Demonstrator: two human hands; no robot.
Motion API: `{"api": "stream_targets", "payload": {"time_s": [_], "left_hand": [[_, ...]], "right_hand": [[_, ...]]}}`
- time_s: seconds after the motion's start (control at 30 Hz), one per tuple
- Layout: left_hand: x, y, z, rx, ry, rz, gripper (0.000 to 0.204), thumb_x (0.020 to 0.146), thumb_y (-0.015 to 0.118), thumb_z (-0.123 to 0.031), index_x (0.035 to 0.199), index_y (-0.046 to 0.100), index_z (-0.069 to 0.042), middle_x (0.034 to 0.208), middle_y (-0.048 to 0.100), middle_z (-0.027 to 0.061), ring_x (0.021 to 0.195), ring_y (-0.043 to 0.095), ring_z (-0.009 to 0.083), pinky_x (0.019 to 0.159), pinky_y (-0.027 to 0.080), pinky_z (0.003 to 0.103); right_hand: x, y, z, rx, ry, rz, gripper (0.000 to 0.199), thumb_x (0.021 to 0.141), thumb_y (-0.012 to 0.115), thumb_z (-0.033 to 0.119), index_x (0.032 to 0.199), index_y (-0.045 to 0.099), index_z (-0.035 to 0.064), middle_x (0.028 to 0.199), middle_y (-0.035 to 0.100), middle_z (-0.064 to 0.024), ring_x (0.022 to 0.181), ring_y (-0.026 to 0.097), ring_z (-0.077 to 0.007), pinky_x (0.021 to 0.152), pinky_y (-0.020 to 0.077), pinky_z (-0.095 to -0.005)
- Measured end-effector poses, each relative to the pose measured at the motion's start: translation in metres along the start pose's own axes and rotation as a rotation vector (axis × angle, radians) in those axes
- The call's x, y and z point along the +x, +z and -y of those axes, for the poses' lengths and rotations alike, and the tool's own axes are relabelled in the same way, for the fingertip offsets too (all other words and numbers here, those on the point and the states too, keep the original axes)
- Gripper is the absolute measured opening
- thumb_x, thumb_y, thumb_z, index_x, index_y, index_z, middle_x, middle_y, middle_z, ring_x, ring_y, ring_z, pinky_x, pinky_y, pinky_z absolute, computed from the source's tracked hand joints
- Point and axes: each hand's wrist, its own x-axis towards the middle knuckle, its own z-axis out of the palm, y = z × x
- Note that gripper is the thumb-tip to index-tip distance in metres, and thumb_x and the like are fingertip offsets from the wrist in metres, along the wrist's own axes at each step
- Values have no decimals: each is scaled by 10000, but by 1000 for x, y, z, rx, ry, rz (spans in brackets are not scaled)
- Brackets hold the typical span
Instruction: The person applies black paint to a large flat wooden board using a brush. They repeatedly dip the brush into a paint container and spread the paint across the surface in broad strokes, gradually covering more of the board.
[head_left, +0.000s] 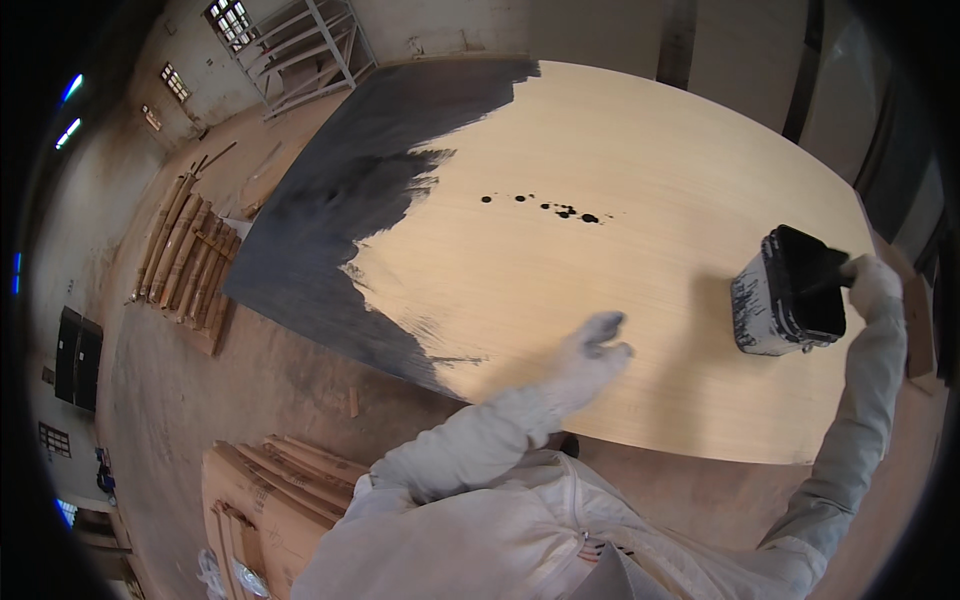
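Observation:
My right hand (876, 287), in a pale glove, is closed round a dark paintbrush (828, 274) whose end sits inside the bucket. The square bucket (757, 310) is white outside with black drips, and its inside is coated black. It stands on the right part of a large pale wooden panel (650, 150). Dark grey-black paint (330, 200) covers the panel's left side with a ragged, streaky edge. A row of wet black drops (566, 212) lies near the middle. Over the near part of the panel, my gloved left hand (595, 355) is empty, thumb and fingers apart, with dark-stained fingertips.
Stacked cardboard-coloured pieces (275, 500) stand on the floor at the near left. A bundle of brown rolls (185, 255) lies beyond the panel's left edge. A metal rack (310, 50) stands at the far left. Large boards (740, 60) lean along the far right.

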Motion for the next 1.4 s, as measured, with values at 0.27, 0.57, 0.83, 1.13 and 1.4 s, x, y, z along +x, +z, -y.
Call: {"api": "stream_targets", "payload": {"time_s": [0.27,0.57,0.83,1.13,1.4], "left_hand": [[-104,-258,-62,260,377,-688,358,1040,608,21,1399,615,14,1382,674,134,1299,633,229,1128,499,342],[-229,-457,-46,478,286,-1007,356,1055,524,22,1393,632,1,1360,668,121,1279,622,224,1120,486,351],[-350,-540,120,598,-205,-1314,273,994,589,-28,1246,683,16,1192,737,193,1106,715,285,979,559,397],[-346,-500,208,584,-544,-1077,251,966,617,-95,1162,729,15,1084,770,218,1029,750,350,928,586,428],[-364,-486,224,637,-718,-976,223,963,629,-92,1125,729,25,1054,778,181,984,740,294,916,572,395]], "right_hand": [[-40,-53,88,346,-7,-243,475,857,674,17,1328,720,58,1237,761,-154,1211,704,-276,1063,518,-358],[1,184,301,370,183,232,474,804,731,59,1276,759,27,1039,796,-189,1026,762,-282,921,564,-371],[42,203,435,456,67,270,443,873,701,118,1310,752,68,1062,799,-157,1004,748,-263,893,559,-374],[-65,70,787,381,-403,420,399,1058,481,277,1369,682,128,1317,723,-197,1278,666,-371,1111,507,-466],[49,122,717,286,-83,363,384,1043,495,212,1350,704,113,1352,715,-171,1273,676,-370,1081,534,-469]]}}
